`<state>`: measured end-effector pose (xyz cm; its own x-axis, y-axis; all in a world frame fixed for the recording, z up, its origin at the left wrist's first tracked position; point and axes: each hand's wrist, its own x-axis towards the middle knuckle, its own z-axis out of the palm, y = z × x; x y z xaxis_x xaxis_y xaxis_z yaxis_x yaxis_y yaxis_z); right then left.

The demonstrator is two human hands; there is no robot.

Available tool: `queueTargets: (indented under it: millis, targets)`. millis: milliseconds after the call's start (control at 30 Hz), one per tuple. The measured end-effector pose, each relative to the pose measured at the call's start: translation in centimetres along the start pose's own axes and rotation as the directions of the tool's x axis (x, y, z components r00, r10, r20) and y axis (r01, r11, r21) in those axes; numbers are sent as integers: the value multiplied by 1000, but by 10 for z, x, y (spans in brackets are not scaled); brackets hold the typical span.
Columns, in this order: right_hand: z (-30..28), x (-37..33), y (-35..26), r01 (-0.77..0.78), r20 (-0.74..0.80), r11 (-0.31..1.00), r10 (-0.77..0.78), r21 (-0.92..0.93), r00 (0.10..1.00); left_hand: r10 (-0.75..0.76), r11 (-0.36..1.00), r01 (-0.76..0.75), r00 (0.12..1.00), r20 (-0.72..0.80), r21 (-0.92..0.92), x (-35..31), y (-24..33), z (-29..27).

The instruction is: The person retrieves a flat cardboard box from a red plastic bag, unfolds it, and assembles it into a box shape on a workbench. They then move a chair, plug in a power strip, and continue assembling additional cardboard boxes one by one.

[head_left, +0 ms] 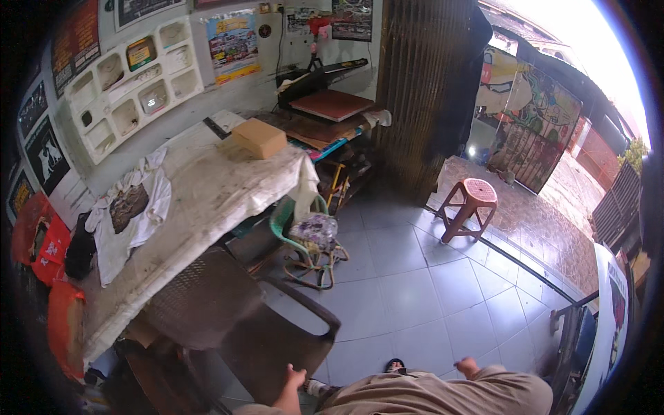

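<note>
My left hand (294, 377) hangs low in front of the seat of a brown plastic armchair (266, 346), its fingers loosely apart and holding nothing I can see. Out to the right, my right hand (468, 366) shows past my beige clothing (443, 394) above the tiled floor (415, 297). Its visible fingers look loosely apart, with no object in them; the rest is hidden by the cloth. Beyond the armchair stands a long table (214, 173) under a stained white cloth. On it lie a white shirt with a dark print (131, 211) and a cardboard box (259, 138).
A small green chair (280, 225) with a flowered cushion stands by the table's end. A reddish plastic stool (470, 207) is near the doorway sill. Red bags (48, 242) crowd the left. A folding metal gate (415, 90) borders the opening; a white panel (609, 325) stands at right.
</note>
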<state>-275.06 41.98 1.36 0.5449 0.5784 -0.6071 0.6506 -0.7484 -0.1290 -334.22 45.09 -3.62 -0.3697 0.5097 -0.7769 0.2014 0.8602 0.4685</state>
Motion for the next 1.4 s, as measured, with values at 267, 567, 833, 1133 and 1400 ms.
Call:
queueTargets:
  millis: [267,567,833,1133,1400]
  targets:
    - [-30,39,143,-362,345,887,257,288,903,176,948,-166,984,-15,273,-22,104,119]
    - [-70,171,-2,-238,353,885,91,399,931,233,887,-249,968,89,389,-12,181,194]
    - [-175,314,-257,125,301,861,-304,494,904,36,973,-12,994,-102,229,75,301,194]
    - [-276,453,-343,-21,329,840,-189,542,925,627,570,-409,777,-55,713,172,604,169]
    - [-307,706,-433,169,26,857,-208,486,978,569,589,-794,277,-774,148,202,844,127]
